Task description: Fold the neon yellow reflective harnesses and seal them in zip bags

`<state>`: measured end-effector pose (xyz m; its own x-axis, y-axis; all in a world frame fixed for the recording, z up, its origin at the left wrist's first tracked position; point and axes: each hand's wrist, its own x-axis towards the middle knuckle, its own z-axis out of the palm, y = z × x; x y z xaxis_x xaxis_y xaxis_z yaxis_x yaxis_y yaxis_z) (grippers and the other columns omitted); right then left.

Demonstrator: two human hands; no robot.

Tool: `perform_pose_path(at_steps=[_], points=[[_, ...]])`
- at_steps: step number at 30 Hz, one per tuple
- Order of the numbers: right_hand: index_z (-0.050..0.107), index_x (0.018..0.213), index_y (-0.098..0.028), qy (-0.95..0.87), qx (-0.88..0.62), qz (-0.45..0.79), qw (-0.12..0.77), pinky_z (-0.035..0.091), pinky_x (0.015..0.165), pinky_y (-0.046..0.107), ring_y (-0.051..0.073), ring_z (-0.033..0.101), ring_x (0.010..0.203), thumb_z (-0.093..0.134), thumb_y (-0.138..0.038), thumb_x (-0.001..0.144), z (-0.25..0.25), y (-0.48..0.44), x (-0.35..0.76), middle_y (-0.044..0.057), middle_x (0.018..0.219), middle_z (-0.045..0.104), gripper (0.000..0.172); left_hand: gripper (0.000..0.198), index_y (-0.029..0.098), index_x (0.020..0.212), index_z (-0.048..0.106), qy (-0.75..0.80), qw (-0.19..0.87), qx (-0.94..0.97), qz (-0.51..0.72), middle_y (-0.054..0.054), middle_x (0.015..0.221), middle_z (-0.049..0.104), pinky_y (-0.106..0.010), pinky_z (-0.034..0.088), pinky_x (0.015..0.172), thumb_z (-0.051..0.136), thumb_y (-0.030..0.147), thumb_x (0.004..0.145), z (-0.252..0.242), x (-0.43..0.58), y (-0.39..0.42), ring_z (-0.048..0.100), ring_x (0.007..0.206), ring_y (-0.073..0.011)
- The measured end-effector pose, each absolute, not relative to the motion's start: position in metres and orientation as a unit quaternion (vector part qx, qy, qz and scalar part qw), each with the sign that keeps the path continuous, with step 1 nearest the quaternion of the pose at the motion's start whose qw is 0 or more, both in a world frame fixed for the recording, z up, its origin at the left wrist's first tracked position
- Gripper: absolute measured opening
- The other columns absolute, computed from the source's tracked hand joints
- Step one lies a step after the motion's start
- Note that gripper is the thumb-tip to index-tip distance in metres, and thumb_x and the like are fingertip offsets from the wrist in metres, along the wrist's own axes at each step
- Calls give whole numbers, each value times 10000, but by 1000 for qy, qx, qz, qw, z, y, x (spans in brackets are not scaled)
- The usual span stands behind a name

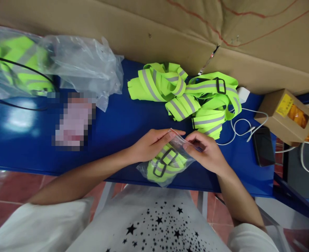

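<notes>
A clear zip bag (179,142) lies at the front edge of the blue table, its mouth facing away from me. Inside it is a folded neon-yellow reflective strap (154,174) with black buckles. My left hand (154,141) pinches the left end of the bag's top edge, and my right hand (205,150) grips the right end with bent fingers. Just beyond my hands are loose neon-yellow reflective straps (154,82) with grey stripes, in a heap. A black buckle (221,86) shows on the heap's right part.
Clear plastic bags (88,66) lie at the back left, one with neon straps (26,63). A pixelated pinkish item (74,122) is nearer. At right are a white cable (239,131), a black phone (264,147) and a cardboard box (285,113). Brown board (149,35) borders the back.
</notes>
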<state>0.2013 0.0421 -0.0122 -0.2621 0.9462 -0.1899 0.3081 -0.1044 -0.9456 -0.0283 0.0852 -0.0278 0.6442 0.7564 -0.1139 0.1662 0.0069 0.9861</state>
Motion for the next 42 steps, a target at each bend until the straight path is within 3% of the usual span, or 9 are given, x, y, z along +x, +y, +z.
perform_pose_path(at_steps=[6, 12, 22, 27, 33, 36, 38, 40, 42], points=[[655, 852, -199, -601, -512, 514, 336, 426, 584, 222, 83, 546, 643, 694, -264, 948, -15, 42, 200, -31, 763, 619, 122, 384, 189, 1284, 706, 367, 621, 646, 249, -45, 1047, 791, -219, 539, 684, 498, 420, 1059, -30, -26, 83, 716, 820, -134], [648, 1034, -218, -631, -509, 502, 303, 418, 618, 231, 88, 529, 665, 687, -306, 969, -18, 41, 199, -49, 751, 570, 116, 219, 152, 986, 732, 397, 647, 570, 314, -44, 964, 790, -242, 578, 802, 672, 362, 962, -29, -23, 86, 738, 879, -154], [622, 929, -216, -643, -508, 494, 290, 284, 502, 242, 85, 382, 543, 636, -331, 1004, -26, 33, 195, -66, 637, 430, 138, 267, 142, 962, 724, 385, 617, 632, 268, -45, 877, 760, -218, 502, 671, 607, 380, 996, -31, -24, 79, 684, 753, -131], [588, 980, -215, -683, -486, 464, 286, 316, 520, 233, 84, 394, 518, 604, -298, 1017, -26, 32, 197, -83, 605, 394, 93, 264, 136, 992, 718, 352, 651, 616, 271, -40, 852, 733, -210, 480, 653, 639, 387, 972, -33, -23, 82, 644, 722, -118], [622, 1037, -231, -769, -469, 358, 246, 390, 555, 269, 120, 552, 554, 517, -269, 1046, -28, 32, 199, -9, 745, 646, 112, 290, 121, 951, 722, 333, 611, 659, 286, -61, 858, 721, -241, 483, 682, 639, 400, 962, -33, -24, 82, 639, 742, -137], [630, 1037, -244, -781, -463, 324, 265, 424, 566, 288, 141, 585, 556, 503, -264, 1049, -35, 31, 197, 12, 794, 693, 130, 336, 116, 939, 720, 337, 591, 672, 295, -75, 874, 722, -254, 491, 711, 622, 436, 969, -35, -23, 82, 648, 774, -151], [634, 1035, -248, -768, -474, 310, 299, 432, 540, 290, 149, 569, 526, 504, -279, 1047, -40, 29, 196, 7, 745, 672, 133, 381, 120, 998, 716, 344, 586, 674, 289, -70, 875, 721, -252, 493, 692, 579, 476, 989, -33, -23, 82, 644, 755, -148], [642, 1022, -250, -742, -493, 294, 345, 436, 514, 288, 153, 543, 496, 511, -302, 1042, -44, 28, 195, -5, 680, 633, 143, 469, 139, 1229, 665, 345, 573, 689, 279, -83, 986, 735, -278, 529, 735, 607, 522, 965, -28, -25, 81, 670, 814, -170], [652, 1016, -246, -705, -519, 274, 397, 442, 503, 288, 158, 535, 496, 527, -335, 1035, -46, 27, 195, -5, 668, 622, 155, 840, 187, 1520, 450, 341, 532, 733, 252, -143, 1281, 683, -388, 557, 925, 749, 577, 839, -21, -26, 76, 686, 1073, -263]])
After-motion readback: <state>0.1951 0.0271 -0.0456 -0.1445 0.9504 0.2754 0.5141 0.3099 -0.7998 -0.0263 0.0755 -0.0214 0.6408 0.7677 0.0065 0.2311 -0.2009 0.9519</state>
